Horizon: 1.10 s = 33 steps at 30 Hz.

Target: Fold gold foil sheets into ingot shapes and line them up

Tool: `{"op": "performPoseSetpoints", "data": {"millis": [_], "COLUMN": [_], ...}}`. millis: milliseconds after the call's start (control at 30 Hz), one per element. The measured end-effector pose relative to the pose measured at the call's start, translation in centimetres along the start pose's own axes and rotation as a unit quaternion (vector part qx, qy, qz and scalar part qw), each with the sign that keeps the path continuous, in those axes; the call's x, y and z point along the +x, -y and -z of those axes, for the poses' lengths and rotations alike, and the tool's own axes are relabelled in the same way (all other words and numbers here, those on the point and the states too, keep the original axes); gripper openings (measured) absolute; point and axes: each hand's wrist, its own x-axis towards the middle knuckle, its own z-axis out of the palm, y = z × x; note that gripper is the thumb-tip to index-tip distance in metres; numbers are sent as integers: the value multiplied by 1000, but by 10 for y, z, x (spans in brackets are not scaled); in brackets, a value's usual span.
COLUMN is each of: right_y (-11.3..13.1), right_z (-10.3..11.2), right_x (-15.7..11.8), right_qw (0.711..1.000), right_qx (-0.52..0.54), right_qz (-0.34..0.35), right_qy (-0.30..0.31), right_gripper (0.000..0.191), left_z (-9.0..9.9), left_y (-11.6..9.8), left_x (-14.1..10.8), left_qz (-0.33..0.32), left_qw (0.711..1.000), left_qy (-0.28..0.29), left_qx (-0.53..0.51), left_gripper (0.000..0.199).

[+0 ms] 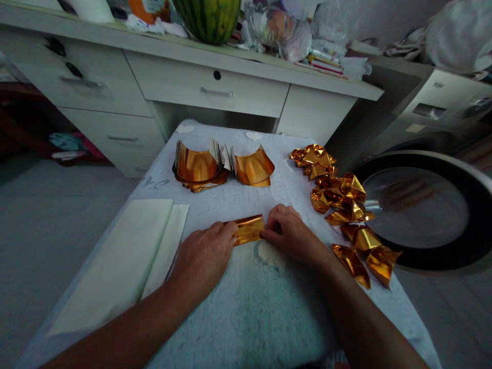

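A flat folded strip of shiny gold paper [249, 229] lies on the cloth-covered table in front of me. My left hand [209, 248] presses on its left end, with the thumb and fingers closed on it. At the strip's right end, my right hand [286, 230] has its fingers curled and the thumb and index finger pinched at the edge. Beyond the hands stand two curved stacks of gold sheets, a left stack [198, 165] and a right stack [253, 168]. Folded gold pieces [338, 192] form a heap on the right side.
White paper sheets [115, 256] lie at the table's left. Behind the table [238, 318] is a white drawer desk [246, 89] bearing a watermelon [209, 18], a glass bowl [269, 25] and plastic bags. An open round washing machine door [423, 205] is close to the table's right edge.
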Motion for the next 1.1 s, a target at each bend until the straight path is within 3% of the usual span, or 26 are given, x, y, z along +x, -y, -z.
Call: {"op": "performPoseSetpoints", "data": {"millis": [233, 367, 633, 1100], "right_y": [0, -1, -7, 1], "right_z": [2, 3, 4, 4], "right_x": [0, 0, -1, -6], "right_qw": [1000, 1000, 997, 999], "right_qx": [4, 17, 54, 40], "right_qz": [5, 10, 60, 36], "right_qy": [8, 1, -6, 0], "right_gripper": [16, 15, 15, 13], "left_z": [-5, -12, -6, -14], "left_y": [3, 7, 4, 4], "left_x": [0, -1, -1, 0], "left_qz": [-103, -163, -166, -145], "left_qw": [990, 982, 984, 985], "left_qy": [-94, -96, -68, -68], "left_qx": [8, 12, 24, -63], "left_gripper": [23, 30, 28, 33]}}
